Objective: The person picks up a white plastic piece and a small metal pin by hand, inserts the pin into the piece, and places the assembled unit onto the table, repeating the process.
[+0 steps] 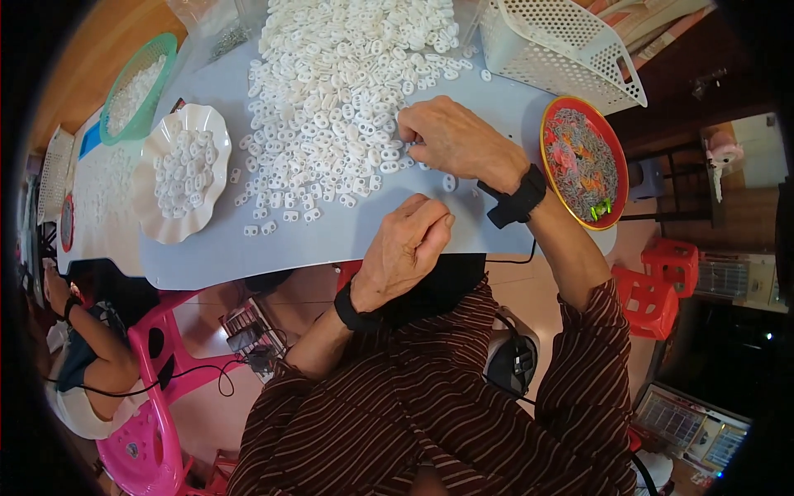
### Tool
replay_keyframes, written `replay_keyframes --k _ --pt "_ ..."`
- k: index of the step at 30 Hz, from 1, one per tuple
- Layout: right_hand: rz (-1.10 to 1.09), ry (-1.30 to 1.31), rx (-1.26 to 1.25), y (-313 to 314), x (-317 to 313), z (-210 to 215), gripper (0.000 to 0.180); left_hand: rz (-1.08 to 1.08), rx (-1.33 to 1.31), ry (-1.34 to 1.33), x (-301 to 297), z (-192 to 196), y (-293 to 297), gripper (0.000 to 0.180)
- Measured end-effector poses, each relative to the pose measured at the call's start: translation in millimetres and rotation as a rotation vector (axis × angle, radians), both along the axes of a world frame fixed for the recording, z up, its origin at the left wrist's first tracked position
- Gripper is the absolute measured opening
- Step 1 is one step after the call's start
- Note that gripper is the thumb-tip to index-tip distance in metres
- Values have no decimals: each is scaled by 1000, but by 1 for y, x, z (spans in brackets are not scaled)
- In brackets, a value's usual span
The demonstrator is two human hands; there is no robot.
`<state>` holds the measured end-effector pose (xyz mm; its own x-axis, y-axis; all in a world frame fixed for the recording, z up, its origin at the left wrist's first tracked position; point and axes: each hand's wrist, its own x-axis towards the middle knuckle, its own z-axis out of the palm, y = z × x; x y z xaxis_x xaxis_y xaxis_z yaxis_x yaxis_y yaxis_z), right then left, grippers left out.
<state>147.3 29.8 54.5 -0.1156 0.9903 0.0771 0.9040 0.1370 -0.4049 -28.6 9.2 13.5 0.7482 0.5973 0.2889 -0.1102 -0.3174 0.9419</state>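
My left hand (403, 248) hovers over the near edge of the table, its fingers curled in and the thumb pressed along the forefinger. Whatever it may hold is hidden. Farther up and to the right, my right hand (459, 139) has its fingertips bent down at the right edge of a large heap of small white plastic pieces with two holes (331, 107). Its thumb and forefinger come together there, and I cannot make out what is between them. One loose white piece (449, 183) lies just below that hand. Each wrist wears a black band.
A red bowl (619, 153) of small grey metal parts stands right of my right forearm, below a white perforated basket (554, 50). Leftward are a scalloped white dish (147, 198) of white pieces and a green basket (164, 81). Another person's hand (58, 291) shows far left.
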Motion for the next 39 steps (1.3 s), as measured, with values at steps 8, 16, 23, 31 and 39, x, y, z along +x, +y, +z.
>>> replay_keyframes --k 8,16,23,31,39 --pt "-52 146 7 -3 2 -3 9 12 18 8 0 1 -1 7" --pt "54 26 74 1 8 -10 10 25 59 17 0 -4 -1 5" --pt "25 100 -45 -6 2 -1 8 20 5 6 1 0 -2 7" --pt "-334 860 -213 -59 4 8 18 25 -181 -39 -2 -3 1 7" --pt "-343 949 18 -98 -16 -5 21 95 -271 1 16 6 -4 12"
